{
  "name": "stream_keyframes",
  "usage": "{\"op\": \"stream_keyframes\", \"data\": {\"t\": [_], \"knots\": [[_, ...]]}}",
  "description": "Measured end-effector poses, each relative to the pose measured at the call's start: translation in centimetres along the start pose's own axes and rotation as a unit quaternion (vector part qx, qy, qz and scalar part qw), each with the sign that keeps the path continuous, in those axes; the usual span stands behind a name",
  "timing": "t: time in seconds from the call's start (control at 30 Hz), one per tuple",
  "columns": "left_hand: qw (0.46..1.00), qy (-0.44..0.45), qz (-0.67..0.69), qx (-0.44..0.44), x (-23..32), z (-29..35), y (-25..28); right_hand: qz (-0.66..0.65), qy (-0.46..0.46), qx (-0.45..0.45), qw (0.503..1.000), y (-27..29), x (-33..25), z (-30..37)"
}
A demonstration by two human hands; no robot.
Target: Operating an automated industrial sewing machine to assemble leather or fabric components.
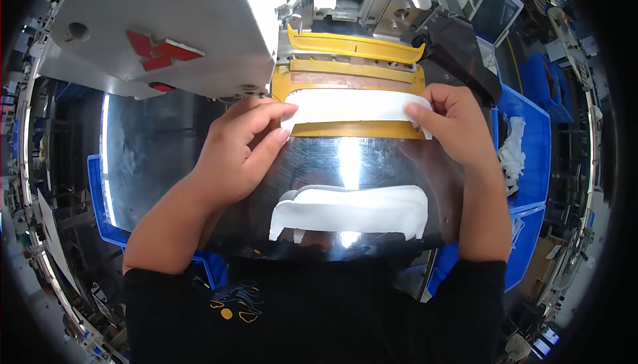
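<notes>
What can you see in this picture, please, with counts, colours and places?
White strip: one, white, between the hands over the fixture
Yellow fixture: one, yellow, under the strip
Curved bar: one, yellow, beyond the strip
Loose white pieces: at least two, white, overlapping nearer the person
Table: one, dark, shiny, centre
Machine: one, pale grey, upper left
Screen: one, dark, upper right
Bins: several, blue, both sides
Left hand: one, bare, strip's left end
Right hand: one, bare, strip's right end

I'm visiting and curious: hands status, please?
Left hand, right hand holding white strip at ends. Strip over yellow fixture. White pieces apart, not in the way.
</notes>
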State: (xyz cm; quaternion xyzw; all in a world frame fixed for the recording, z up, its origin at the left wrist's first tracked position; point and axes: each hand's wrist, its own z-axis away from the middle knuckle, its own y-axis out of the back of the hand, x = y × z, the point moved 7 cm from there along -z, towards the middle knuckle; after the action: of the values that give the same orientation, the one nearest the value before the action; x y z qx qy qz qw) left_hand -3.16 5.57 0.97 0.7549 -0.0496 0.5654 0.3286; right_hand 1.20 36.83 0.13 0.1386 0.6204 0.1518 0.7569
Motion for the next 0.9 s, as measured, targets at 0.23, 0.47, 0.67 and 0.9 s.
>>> {"op": "stream_keyframes", "data": {"t": [0.23, 0.47, 0.67, 0.9], "knots": [[0.979, -0.043, -0.200, -0.013, -0.7, -0.6, -0.4, 0.110, -0.062, 0.036, 0.991, -0.2, 0.4, -1.1], [0.969, -0.038, -0.244, -0.031, -0.1, -0.1, -0.1, 0.138, -0.056, 0.044, 0.988, 0.2, 0.1, -1.0], [0.934, -0.099, -0.338, -0.055, 0.6, 0.0, -0.5, 0.160, -0.056, 0.055, 0.984, 0.9, 0.2, -0.8], [0.917, -0.127, -0.374, -0.045, 1.5, 0.4, -0.7, 0.185, -0.105, 0.063, 0.975, 2.0, 1.0, -0.9]]}}
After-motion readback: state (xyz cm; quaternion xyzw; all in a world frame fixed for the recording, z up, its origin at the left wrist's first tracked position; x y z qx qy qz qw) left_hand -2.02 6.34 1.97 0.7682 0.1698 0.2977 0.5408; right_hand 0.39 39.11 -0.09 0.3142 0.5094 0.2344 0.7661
